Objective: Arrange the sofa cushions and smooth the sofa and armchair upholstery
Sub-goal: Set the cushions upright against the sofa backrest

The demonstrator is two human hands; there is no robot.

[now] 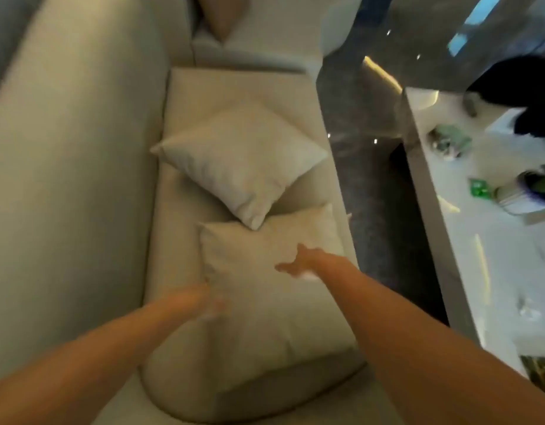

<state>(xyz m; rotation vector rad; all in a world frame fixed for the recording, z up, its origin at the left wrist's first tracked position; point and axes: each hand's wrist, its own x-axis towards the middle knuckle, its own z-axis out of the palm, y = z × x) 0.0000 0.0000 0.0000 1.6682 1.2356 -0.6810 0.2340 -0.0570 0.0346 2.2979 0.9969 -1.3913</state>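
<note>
A beige sofa (75,167) runs up the left, its seat in the middle. Two beige square cushions lie flat on the seat: the far cushion (240,157) is turned like a diamond, and its lower corner overlaps the near cushion (265,302). My left hand (204,302) is blurred at the near cushion's left edge; whether it grips the edge I cannot tell. My right hand (299,263) hovers over that cushion's upper right part with fingers spread. A brownish cushion (225,13) leans in the sofa's far corner.
A dark glossy floor strip (366,167) separates the sofa from a white low table (467,271) on the right. The table carries a green packet (479,188), a potted plant (537,185) and small items. A dark shape (522,90) lies at the far right.
</note>
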